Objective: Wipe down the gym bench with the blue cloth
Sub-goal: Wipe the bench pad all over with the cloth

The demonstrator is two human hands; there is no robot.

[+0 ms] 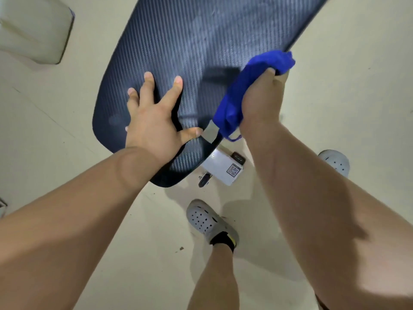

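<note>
Gym bench (192, 52): dark pad, woven carbon-like texture, rounded near end, running diagonally away. Blue cloth (250, 86): bright blue, bunched into long wad, at bench's right edge, near rounded end, loose loop hanging below.

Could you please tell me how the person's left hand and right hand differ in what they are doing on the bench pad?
The left hand lies open and flat, fingers spread, pressing on the dark bench pad; the right hand is closed in a fist. The left hand holds nothing, while the right hand grips the bunched blue cloth. The left hand sits near the pad's rounded end, the right hand at its side edge. Both are bare.
</note>
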